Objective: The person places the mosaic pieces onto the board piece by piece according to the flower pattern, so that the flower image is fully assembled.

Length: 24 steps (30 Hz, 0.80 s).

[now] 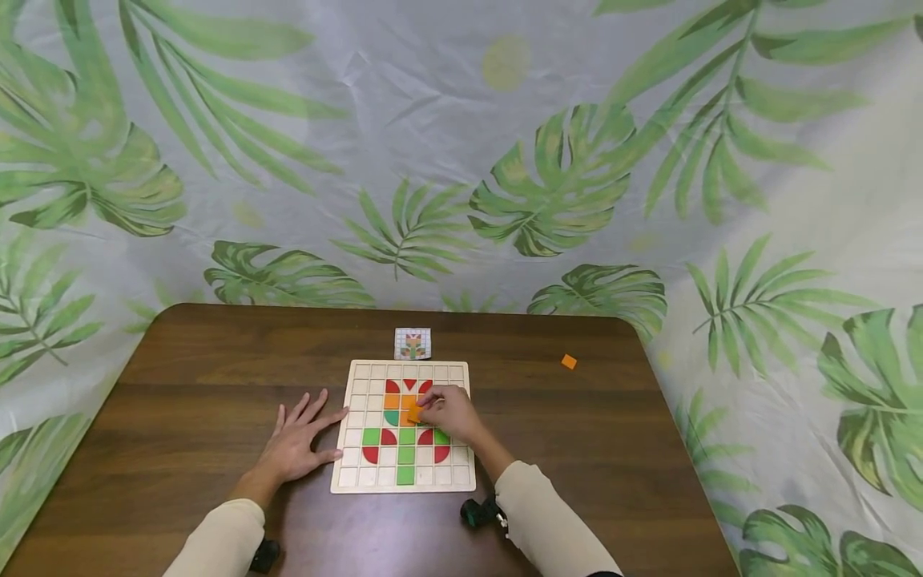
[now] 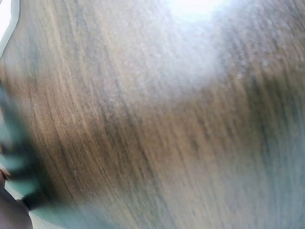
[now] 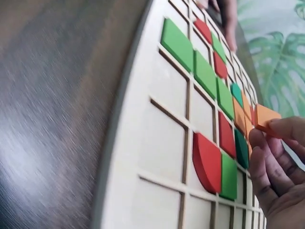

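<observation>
My right hand [image 1: 450, 411] pinches an orange square tile [image 3: 264, 117] between thumb and fingers, over the upper middle of a pale wooden grid board [image 1: 349, 465]. Red, green, teal and orange tiles lie in the board's cells, forming a flower shape. A column of green square tiles [image 1: 406, 455] runs down its middle, with rounded red tiles [image 1: 370, 454] to the sides. My left hand [image 1: 294, 442] lies on the table with spread fingers, its fingertips at the board's left edge. In the left wrist view only a bit of that hand shows at the lower left corner.
A small printed pattern card [image 1: 413, 343] lies just behind the board. Farther right on the brown wooden table [image 1: 577, 449] is a loose orange tile [image 1: 569, 362]. A leaf-patterned cloth [image 1: 433, 160] hangs behind the table and along its right side.
</observation>
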### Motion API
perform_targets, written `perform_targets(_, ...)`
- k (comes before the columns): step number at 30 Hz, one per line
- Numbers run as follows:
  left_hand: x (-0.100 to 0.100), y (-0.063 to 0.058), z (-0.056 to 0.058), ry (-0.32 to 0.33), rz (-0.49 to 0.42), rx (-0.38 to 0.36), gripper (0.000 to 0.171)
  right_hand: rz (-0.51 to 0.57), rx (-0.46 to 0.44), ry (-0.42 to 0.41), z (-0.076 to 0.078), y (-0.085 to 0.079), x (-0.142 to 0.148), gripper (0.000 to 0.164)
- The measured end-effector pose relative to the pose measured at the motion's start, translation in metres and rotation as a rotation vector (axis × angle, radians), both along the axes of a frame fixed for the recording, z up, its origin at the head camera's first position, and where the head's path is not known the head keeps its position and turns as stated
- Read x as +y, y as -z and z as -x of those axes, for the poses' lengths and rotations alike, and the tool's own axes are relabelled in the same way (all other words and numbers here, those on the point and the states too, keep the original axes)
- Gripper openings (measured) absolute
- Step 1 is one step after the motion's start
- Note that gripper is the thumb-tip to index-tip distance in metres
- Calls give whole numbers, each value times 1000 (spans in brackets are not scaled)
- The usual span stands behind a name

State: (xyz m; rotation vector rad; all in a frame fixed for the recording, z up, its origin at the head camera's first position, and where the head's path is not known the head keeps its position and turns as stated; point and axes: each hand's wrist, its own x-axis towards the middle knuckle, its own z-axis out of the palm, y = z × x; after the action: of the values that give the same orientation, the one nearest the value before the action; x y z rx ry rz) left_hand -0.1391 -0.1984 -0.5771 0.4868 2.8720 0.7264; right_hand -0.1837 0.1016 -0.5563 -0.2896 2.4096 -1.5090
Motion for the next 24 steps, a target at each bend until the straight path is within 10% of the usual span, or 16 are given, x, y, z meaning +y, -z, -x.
perform_targets(24, 0, -4, -1, 10, -5, -19, 72, -78, 82, -139, -32, 5, -27, 4)
